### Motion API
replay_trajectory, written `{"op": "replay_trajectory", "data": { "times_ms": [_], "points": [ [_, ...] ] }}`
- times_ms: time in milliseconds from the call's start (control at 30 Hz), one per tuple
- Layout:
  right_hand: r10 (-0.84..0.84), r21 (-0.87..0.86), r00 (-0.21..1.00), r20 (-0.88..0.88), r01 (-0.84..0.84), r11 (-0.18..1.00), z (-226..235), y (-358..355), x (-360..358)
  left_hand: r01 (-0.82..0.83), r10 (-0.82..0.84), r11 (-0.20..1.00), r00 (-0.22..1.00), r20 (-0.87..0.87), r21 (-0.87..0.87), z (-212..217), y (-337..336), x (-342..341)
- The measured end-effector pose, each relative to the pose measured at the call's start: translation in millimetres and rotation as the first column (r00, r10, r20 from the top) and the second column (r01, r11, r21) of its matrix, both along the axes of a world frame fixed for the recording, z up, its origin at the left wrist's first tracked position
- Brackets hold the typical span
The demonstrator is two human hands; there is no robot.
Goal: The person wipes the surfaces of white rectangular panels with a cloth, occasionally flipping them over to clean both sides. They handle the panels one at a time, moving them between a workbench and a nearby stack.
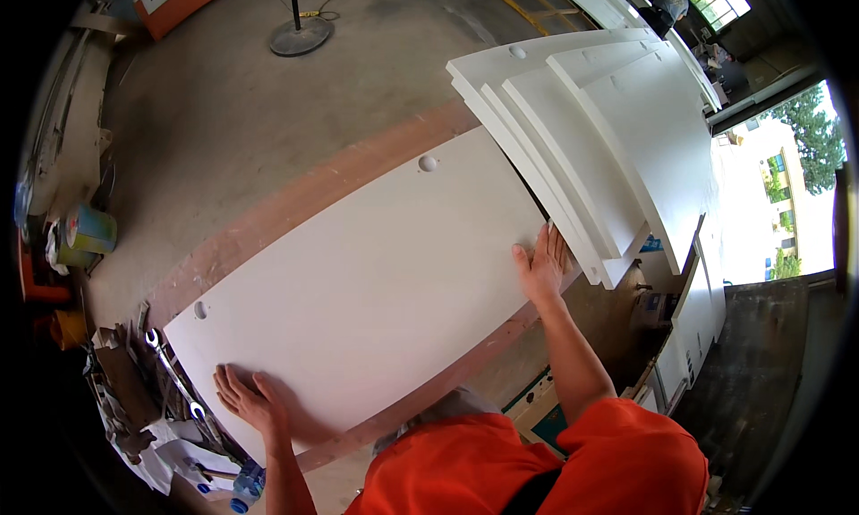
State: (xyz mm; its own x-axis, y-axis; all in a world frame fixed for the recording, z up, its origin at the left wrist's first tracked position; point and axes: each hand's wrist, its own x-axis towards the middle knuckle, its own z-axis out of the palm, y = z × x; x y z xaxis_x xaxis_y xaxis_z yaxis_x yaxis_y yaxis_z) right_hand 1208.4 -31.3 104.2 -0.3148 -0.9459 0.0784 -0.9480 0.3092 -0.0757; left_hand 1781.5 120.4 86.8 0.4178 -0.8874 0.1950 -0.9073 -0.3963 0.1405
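Observation:
A large white panel (358, 273) lies flat before me on a reddish-brown work table (358, 161). Two round hinge holes show along its far edge. My left hand (249, 399) rests flat on the panel near its left end, fingers stretched out. At the panel's right end, my right hand (542, 263) lies with the thumb spread; its fingertips reach the edge beside a stack of white panels (573, 148), and the nearest stacked board partly hides them. Neither hand grips anything.
A wrench (170, 367), papers and a plastic bottle (248, 486) crowd the table's left end. Paint cans (89, 229) stand farther left. A round-based stand (301, 37) and a yellow metal frame (528, 5) are on the floor beyond. Another person (667, 0) is at the far right.

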Motion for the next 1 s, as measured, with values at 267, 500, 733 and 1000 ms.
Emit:
{"op": "replay_trajectory", "data": {
  "times_ms": [267,500,733,1000],
  "points": [
    [0.622,-0.039,0.763,0.178,-0.626,0.779,6,-13,137,-0.002,0.002,1.000,1.000,0.007,0.009,-4,6,4],
    [0.269,-0.017,0.933,0.241,-0.273,0.962,9,-240,82,0.038,-0.038,0.999,0.999,0.008,-0.011,5,-3,0],
    [0.104,-0.033,0.869,0.484,-0.101,0.994,23,-111,28,0.035,-0.033,0.999,0.999,0.041,-0.027,-3,2,0],
    [0.505,-0.054,0.819,0.271,-0.511,0.858,19,135,136,0.035,-0.032,0.998,0.997,0.066,-0.044,-10,3,9]
  ]
}}
